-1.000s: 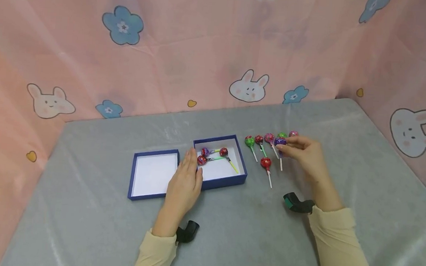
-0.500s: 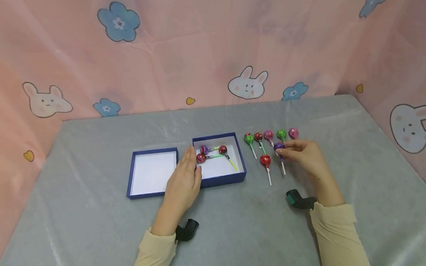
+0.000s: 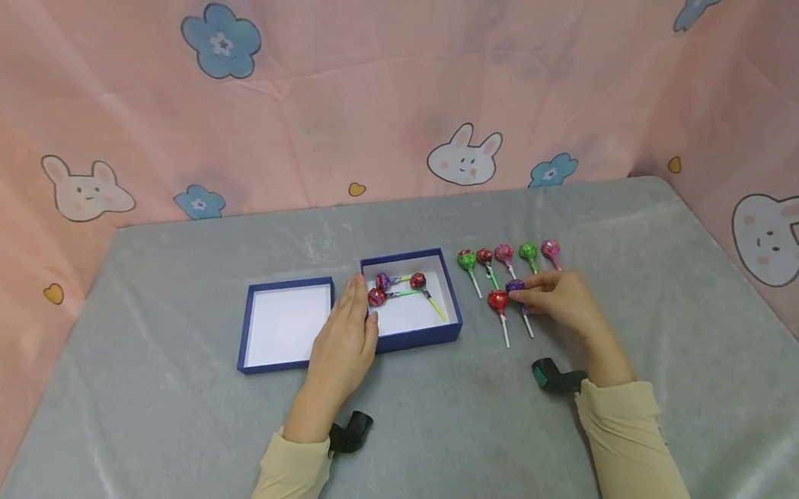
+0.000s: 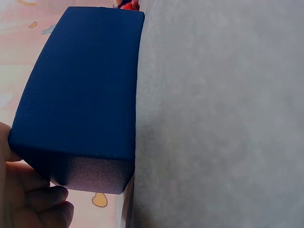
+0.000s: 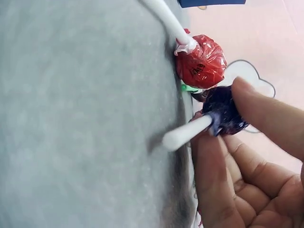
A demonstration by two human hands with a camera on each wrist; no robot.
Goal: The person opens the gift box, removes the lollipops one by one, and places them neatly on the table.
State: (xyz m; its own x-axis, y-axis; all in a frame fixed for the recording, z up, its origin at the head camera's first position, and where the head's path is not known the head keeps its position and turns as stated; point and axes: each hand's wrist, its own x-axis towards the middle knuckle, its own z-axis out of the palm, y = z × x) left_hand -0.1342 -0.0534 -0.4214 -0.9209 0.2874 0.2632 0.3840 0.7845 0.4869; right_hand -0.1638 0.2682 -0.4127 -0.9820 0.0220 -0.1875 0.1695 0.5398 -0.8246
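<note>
My right hand (image 3: pixel 557 299) pinches a purple lollipop (image 3: pixel 515 287) by its wrapped head (image 5: pixel 225 113), low over the grey table, its white stick (image 5: pixel 185 134) pointing toward me. A red lollipop (image 3: pixel 498 302) lies just left of it (image 5: pixel 200 63). A row of several lollipops (image 3: pixel 504 255) lies behind. My left hand (image 3: pixel 347 336) rests flat against the near left corner of a dark blue box (image 3: pixel 411 301), whose side fills the left wrist view (image 4: pixel 80 95). Inside the box lie three lollipops (image 3: pixel 397 285).
The box's blue lid (image 3: pixel 286 323) lies upside down just left of the box, white inside. A pink curtain (image 3: pixel 382 88) with rabbits and flowers walls the table at the back and both sides. Grey cloth (image 3: pixel 463 437) covers the table.
My right hand has carried the purple lollipop from the back row toward me and down, beside the red lollipop. The left hand and the box have stayed put.
</note>
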